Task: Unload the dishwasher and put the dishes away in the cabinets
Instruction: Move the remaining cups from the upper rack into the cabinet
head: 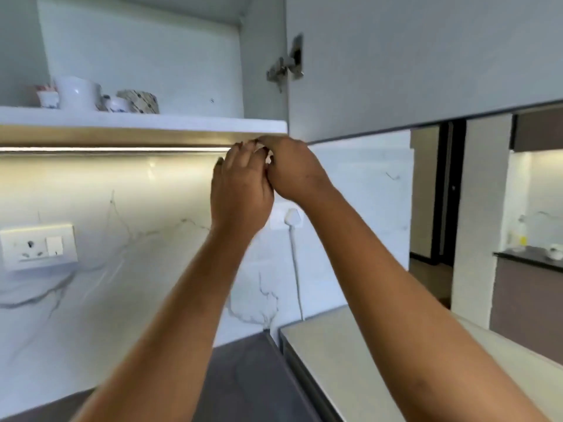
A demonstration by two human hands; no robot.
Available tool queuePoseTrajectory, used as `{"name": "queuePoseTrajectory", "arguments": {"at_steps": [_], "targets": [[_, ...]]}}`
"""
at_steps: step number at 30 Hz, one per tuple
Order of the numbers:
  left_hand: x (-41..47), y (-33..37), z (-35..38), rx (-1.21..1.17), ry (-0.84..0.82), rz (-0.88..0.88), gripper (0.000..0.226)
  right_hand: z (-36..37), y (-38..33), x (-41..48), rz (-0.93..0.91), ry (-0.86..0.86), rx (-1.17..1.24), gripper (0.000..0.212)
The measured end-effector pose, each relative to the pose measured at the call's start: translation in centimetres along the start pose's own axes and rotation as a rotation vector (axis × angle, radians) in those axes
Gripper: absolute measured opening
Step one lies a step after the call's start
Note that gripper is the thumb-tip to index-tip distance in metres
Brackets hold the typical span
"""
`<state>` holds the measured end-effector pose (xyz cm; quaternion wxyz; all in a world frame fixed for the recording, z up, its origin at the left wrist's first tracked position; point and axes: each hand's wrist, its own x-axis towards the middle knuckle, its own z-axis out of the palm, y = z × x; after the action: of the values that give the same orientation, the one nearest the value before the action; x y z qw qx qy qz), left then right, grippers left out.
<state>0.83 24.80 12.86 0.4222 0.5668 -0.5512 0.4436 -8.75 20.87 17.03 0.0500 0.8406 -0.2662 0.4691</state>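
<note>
Both hands up together just under the front lip of the open wall cabinet's shelf (182, 124), at approx 12 o'clock from frame centre. Left hand (240, 190) has fingers curled in, right hand (294, 169) cupped against it; a small white bit (268, 158) shows between them, too hidden to name, so can't tell if either hand is clamped on it. Judging by size, it's light, prob. hard and glazed if crockery, so slippery and chip-prone; best held by rim or body w/ fingertips, other hand under. On the shelf at approx 10 o'clock: 1 big white mug (77, 92), 1 patterned bowl (138, 102), 2 small printed cups (117, 104) (47, 97), i.e. 4 pcs. Cabinet door (426, 62) hangs open at 1–2 o'clock. Wall sockets: 2, one (38, 246) at 9 o'clock, one w/ plug (291, 217) near centre. Counter (243, 376) at 6 o'clock, bare where seen.
</note>
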Motion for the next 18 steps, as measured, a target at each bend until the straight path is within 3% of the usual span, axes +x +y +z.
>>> {"name": "queuePoseTrajectory", "arguments": {"at_steps": [2, 4, 6, 10, 14, 18], "targets": [[-4.0, 4.0, 1.3, -0.127, -0.005, -0.059, 0.039, 0.2, 2.0, -5.3, 0.066, 0.061, 0.08, 0.043], [-8.9, 9.7, 2.4, -0.258, -0.187, -0.138, 0.041, -0.6, 5.2, -12.1, 0.227, 0.026, 0.112, 0.041], [-14.6, 16.3, 2.6, -0.394, -0.464, -0.181, 0.047, -2.3, 9.1, -19.9, 0.411, -0.093, 0.055, 0.043], [-24.2, 29.6, 1.5, -0.566, -0.697, -0.236, 0.046, -8.4, 15.2, -34.8, 0.648, -0.356, -0.079, 0.043], [-30.9, 41.5, -0.9, -0.753, -0.906, -0.144, 0.045, -17.0, 18.3, -46.1, 0.881, -0.589, -0.178, 0.04], [-35.4, 48.1, -1.8, -0.829, -1.112, -0.072, 0.051, -23.1, 20.2, -53.3, 1.039, -0.699, -0.197, 0.038]]}}
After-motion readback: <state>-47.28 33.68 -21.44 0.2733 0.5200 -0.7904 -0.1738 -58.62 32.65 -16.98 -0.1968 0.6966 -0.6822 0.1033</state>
